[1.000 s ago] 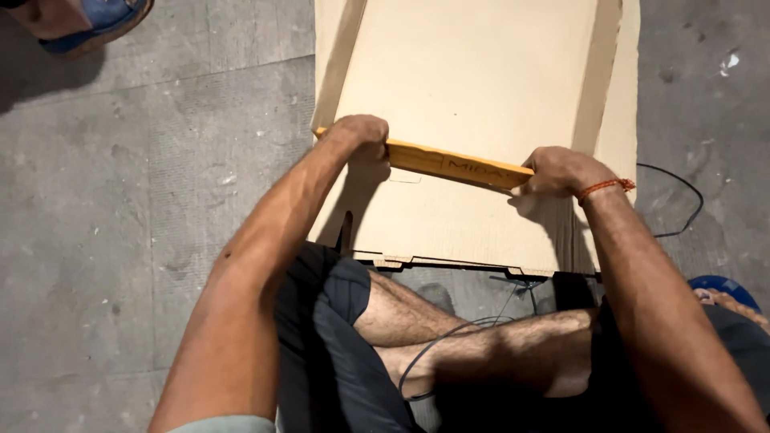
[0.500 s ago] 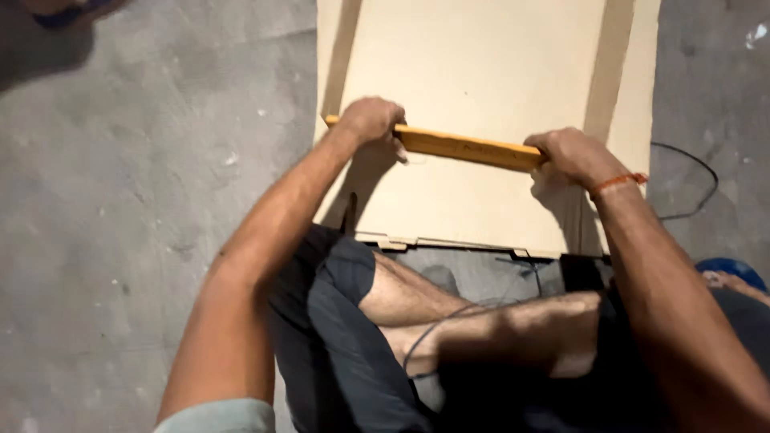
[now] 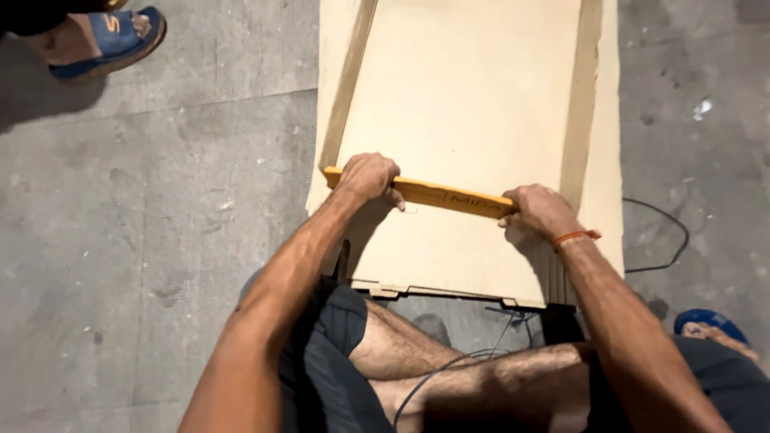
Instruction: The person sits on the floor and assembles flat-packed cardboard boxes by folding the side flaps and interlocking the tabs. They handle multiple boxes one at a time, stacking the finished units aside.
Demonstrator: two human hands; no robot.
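Note:
A flat orange-yellow wooden stick (image 3: 439,195) lies across a large sheet of tan cardboard (image 3: 473,96) on the concrete floor. My left hand (image 3: 367,176) grips the stick near its left end. My right hand (image 3: 539,211), with an orange thread on the wrist, grips its right end. Both hands press it down on the cardboard's near half. I sit on the floor with my bare legs folded just below the sheet's near edge.
Another person's foot in a blue sandal (image 3: 104,44) stands at the top left. A black cable (image 3: 670,240) curls on the floor to the right of the cardboard. A blue sandal (image 3: 710,322) shows at the right.
The stick and both hands have slid a little away from me along the cardboard. The view has shifted, and the sandalled foot at top left is back in sight.

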